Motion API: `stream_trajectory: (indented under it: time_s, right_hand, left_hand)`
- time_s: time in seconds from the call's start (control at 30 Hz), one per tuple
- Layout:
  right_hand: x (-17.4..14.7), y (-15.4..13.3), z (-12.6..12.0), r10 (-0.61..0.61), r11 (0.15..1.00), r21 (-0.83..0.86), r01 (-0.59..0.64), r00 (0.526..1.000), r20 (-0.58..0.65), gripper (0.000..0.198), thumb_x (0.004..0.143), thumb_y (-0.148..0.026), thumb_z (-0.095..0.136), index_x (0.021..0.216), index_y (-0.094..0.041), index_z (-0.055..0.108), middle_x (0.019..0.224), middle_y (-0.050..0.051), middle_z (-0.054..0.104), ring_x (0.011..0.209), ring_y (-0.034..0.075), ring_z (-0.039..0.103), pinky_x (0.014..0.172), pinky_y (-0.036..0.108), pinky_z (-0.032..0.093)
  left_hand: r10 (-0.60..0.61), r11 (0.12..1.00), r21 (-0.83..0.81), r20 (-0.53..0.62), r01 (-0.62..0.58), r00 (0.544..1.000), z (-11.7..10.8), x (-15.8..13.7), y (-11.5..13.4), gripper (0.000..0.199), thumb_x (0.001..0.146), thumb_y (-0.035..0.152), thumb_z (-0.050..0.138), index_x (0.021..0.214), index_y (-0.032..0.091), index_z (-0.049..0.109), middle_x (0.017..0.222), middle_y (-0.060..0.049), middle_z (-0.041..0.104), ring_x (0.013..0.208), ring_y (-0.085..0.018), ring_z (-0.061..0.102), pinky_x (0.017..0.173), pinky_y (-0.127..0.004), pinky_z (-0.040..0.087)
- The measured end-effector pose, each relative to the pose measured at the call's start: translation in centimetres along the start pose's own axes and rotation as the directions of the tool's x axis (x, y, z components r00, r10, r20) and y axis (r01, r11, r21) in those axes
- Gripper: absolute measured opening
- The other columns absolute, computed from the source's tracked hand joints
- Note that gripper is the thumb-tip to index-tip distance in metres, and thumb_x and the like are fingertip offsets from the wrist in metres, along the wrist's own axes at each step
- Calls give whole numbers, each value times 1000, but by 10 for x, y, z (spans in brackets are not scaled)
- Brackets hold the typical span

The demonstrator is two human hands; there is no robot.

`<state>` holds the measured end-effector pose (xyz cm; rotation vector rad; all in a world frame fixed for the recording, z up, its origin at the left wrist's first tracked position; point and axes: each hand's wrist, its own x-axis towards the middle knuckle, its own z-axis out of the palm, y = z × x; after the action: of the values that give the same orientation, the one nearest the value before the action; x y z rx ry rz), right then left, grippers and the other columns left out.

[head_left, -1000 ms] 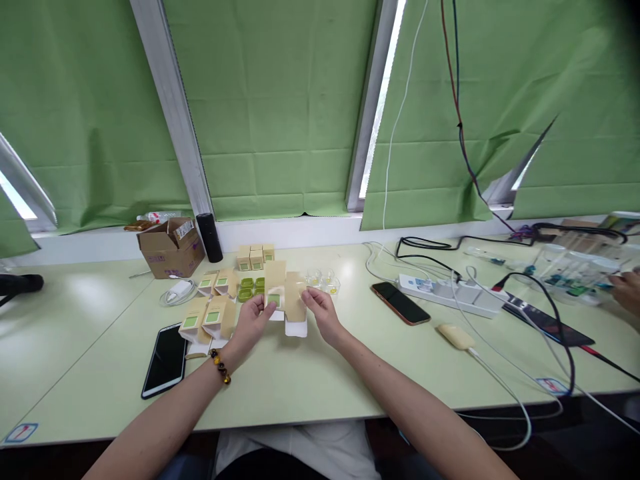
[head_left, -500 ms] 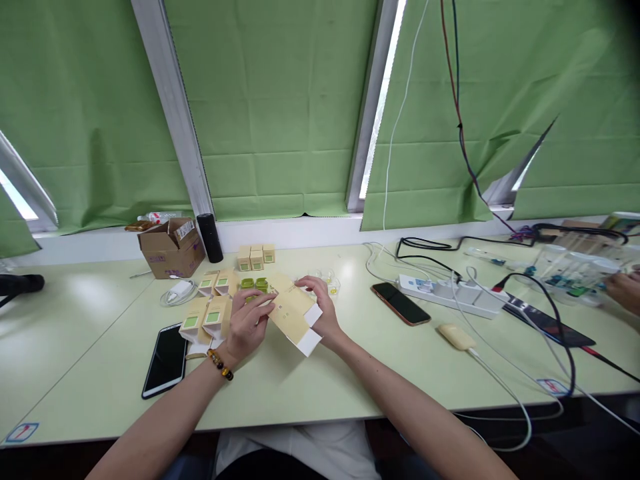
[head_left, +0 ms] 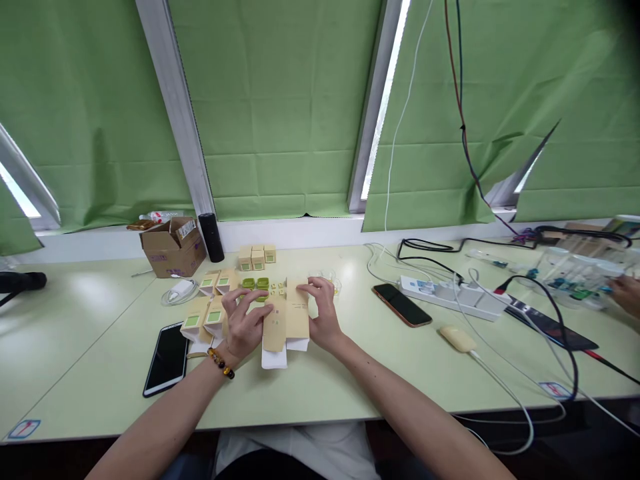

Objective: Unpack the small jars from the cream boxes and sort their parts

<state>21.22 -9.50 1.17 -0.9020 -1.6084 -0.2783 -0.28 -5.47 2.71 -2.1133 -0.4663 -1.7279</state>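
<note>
Between my hands is a tan cardboard box (head_left: 297, 319), partly folded, with white flaps hanging toward me at its near end. My left hand (head_left: 245, 320) grips its left side, fingers over the edge. On the right side my right hand (head_left: 323, 313) holds it with the fingertips at the top. Just behind it lie small green containers (head_left: 255, 285) and several tiny pale pieces (head_left: 277, 289). Left of my left hand stand several tan boxes with green labels (head_left: 215, 312). Clear round pieces (head_left: 330, 277) sit partly hidden behind my right hand.
Three small boxes (head_left: 257, 258) stand at the back. A tablet-like device (head_left: 166, 360) lies left, a phone (head_left: 401, 305) right. Beyond are a power strip (head_left: 453, 297) with cables, a carton (head_left: 173, 248) and a black cylinder (head_left: 211, 238). Another person's hand (head_left: 627, 293) is far right.
The flat-looking tan cardboard has been turned upright and opened out, so two panels now face me. My hands have shifted slightly with it, both keeping hold.
</note>
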Motion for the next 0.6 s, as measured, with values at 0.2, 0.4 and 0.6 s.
stream_trajectory:
  time_s: [0.2,0.4,0.6]
  right_hand:
    - [2,1,-3,-8,999,-44,6,999,-52,31,92,-18,62,120,-29,68,120,10,52,117,31,51,98,52,47]
    - [0,1,1,79,988,131,-86,995,62,13,98,-22,62,108,-27,68,104,7,70,100,25,63,89,45,52]
    - [-4,-5,7,342,876,318,-362,932,119,27,98,-25,58,125,-26,53,112,8,72,84,20,66,79,39,56]
  left_hand:
    - [-161,963,-199,112,180,981,5,-8,-5,11,89,20,75,98,25,73,109,-8,78,114,-30,62,97,-52,49]
    - [-623,515,-519,321,682,714,18,-21,-5,23,88,35,77,104,20,70,104,-10,76,101,-26,71,90,-42,58]
    - [-766,153,-555,456,818,453,18,-10,-3,30,78,37,85,95,18,70,97,-7,77,88,-21,73,84,-36,59]
